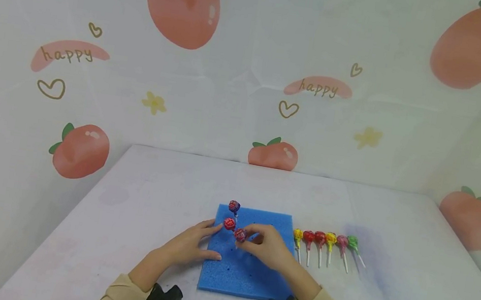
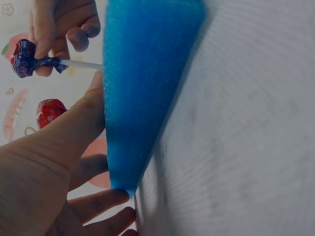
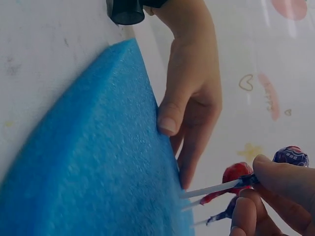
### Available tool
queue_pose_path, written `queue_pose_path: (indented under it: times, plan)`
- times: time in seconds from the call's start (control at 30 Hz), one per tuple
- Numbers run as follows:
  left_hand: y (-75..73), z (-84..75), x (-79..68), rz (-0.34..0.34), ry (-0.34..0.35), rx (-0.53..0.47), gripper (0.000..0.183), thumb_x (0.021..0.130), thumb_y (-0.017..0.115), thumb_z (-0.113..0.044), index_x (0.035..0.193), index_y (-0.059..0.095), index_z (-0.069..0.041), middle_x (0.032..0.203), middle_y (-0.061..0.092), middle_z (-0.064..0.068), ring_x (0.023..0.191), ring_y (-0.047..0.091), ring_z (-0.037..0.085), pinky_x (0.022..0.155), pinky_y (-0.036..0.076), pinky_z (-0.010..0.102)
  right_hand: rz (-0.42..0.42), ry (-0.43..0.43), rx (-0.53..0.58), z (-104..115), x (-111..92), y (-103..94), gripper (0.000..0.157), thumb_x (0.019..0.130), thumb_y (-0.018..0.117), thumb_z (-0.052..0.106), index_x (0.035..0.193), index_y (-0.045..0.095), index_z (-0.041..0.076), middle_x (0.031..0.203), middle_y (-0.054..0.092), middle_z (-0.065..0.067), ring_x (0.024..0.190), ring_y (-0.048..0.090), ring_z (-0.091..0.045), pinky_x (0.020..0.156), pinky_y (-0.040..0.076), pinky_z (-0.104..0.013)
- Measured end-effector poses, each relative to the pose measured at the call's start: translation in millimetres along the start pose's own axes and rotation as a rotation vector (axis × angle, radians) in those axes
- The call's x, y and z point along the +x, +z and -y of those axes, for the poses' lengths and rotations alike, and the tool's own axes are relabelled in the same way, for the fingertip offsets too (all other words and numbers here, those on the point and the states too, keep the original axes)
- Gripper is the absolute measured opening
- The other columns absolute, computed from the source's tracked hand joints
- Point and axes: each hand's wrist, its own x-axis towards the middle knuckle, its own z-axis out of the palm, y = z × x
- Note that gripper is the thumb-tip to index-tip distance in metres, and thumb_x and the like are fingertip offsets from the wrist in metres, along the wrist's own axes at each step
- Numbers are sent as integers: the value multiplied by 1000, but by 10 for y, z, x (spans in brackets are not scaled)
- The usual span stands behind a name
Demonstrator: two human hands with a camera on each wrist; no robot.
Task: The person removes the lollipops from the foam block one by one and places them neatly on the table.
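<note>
A white wall (image 1: pixel 231 87) is rising behind the table, showing printed fruit (image 1: pixel 184 6) and the word "happy" twice. Below it, a pale table (image 1: pixel 162 180) is stretching out wide, and on it a blue foam block (image 1: pixel 245 279) is lying flat in front of the person. Two beige sleeves (image 1: pixel 125 295) are reaching in from the near side, a black camera (image 1: pixel 166 297) sitting at each wrist.

The left hand (image 1: pixel 190 245) is resting at the foam's left edge, its thumb spreading well apart from the fingers and touching the top; it isn't gripping any candy. The right hand (image 1: pixel 266 246) is working above the foam, its thumb and fingers closing in a narrow pinch on the wrapper just under the head of a blue-and-red lollipop (image 1: pixel 240 234). That candy is leaning over the block, its stick reaching the foam; I can't tell how deep it's going.

To the person's right, six lollipops (image 1: pixel 320 240) are lying in a row just beside the block, yellow, red, red, yellow, pink and green, their sticks pointing toward the person. Near the pinching fingers, a red lollipop (image 1: pixel 229 224) and a dark lollipop (image 1: pixel 234 206) are standing in the foam's left part, the dark one farther back.
</note>
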Motion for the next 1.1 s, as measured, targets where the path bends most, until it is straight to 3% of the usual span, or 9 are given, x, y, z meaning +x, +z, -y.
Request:
queue_pose_path:
  times: [0.2, 0.7, 1.1]
  plan:
    - [-4, -3, -3, -2, 2, -6, 76, 79, 71, -43, 141, 41, -11, 149, 32, 20, 137, 32, 42, 106, 33, 59, -18, 3, 18, -48, -26, -91, 20, 85, 67, 16, 97, 68, 0, 90, 68, -15, 67, 65, -20, 60, 50, -17]
    - [4, 1, -11, -11, 5, -3, 76, 79, 71, -42, 141, 41, -11, 149, 33, 20, 137, 32, 42, 106, 33, 59, -97, 126, -55, -103, -141, -300, 23, 85, 69, 23, 100, 68, 6, 94, 67, -11, 71, 60, -12, 62, 51, -18]
    - [-1, 0, -18, -8, 14, -7, 76, 79, 70, -42, 142, 41, -10, 149, 32, 21, 137, 31, 43, 107, 32, 59, -135, 133, -66, -175, -244, -446, 24, 85, 68, 23, 100, 68, 4, 94, 68, -12, 72, 61, -14, 63, 51, -17]
